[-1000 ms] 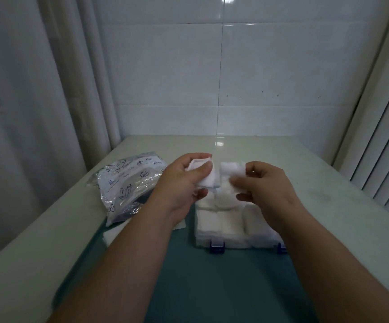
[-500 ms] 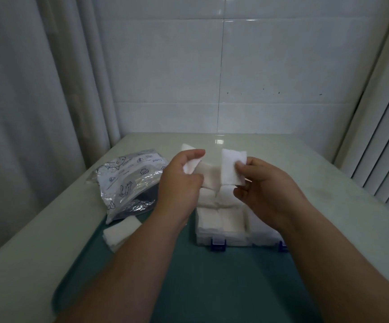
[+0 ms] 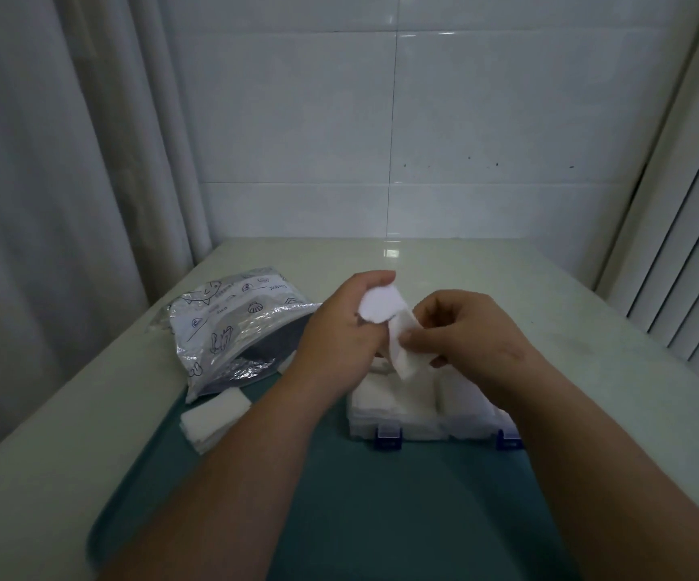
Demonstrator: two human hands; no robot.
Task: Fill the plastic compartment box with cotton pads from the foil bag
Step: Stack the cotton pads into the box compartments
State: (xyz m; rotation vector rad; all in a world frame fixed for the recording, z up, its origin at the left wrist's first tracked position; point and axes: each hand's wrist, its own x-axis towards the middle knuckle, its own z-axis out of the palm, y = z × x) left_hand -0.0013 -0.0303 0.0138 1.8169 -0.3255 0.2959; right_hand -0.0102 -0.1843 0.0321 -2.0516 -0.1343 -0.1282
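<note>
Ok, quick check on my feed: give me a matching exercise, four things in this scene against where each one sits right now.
Things:
1. foil bag
2. loose pad stack
3. compartment box
4. raised pad

Places:
A. pinched by the right hand, beside the left hand, which grips another pad
B. on the teal mat, blue latches toward the person
C. lying left of the hands, mouth open
D. at the mat's left edge, in front of the bag

Pairs: 1-C, 2-D, 3-B, 4-A
</note>
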